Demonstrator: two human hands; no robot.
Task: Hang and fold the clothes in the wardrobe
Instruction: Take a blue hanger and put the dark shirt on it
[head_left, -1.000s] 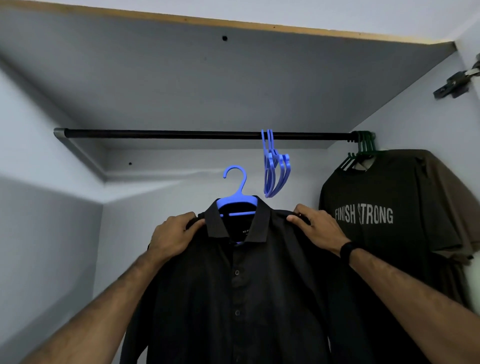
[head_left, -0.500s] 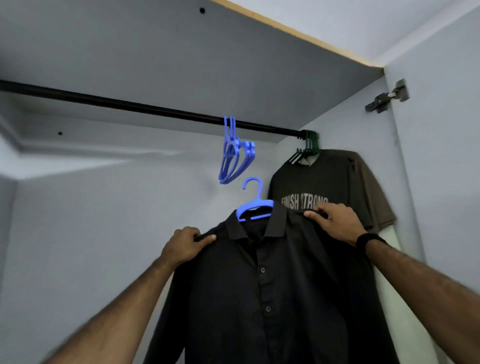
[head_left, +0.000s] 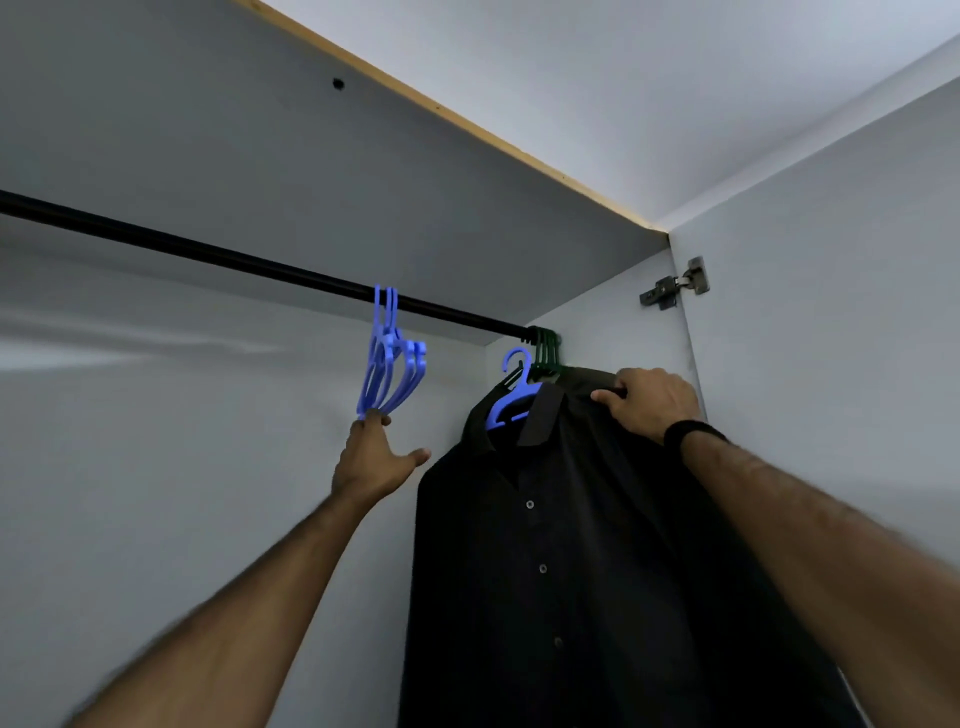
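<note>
A black button shirt (head_left: 561, 561) hangs on a blue hanger (head_left: 511, 397) whose hook sits just below the black wardrobe rod (head_left: 249, 265), near the rod's right end. My right hand (head_left: 649, 402) grips the shirt's right shoulder. My left hand (head_left: 376, 457) is off the shirt, fingers straight, its fingertips touching the bottom of a bunch of empty blue hangers (head_left: 389, 358) hooked on the rod. Whether the shirt's hanger hook is over the rod cannot be told.
Green hangers (head_left: 545, 345) crowd the rod's right end, behind the shirt. The wardrobe's right side wall carries a metal door hinge (head_left: 675, 286). A shelf board with a wooden edge (head_left: 467, 119) runs overhead. The rod left of the blue hangers is bare.
The shirt has moved right and up toward the rod's right end, now covering the printed T-shirt. My left hand let go of the shirt's shoulder and reached up to the empty blue hangers.
</note>
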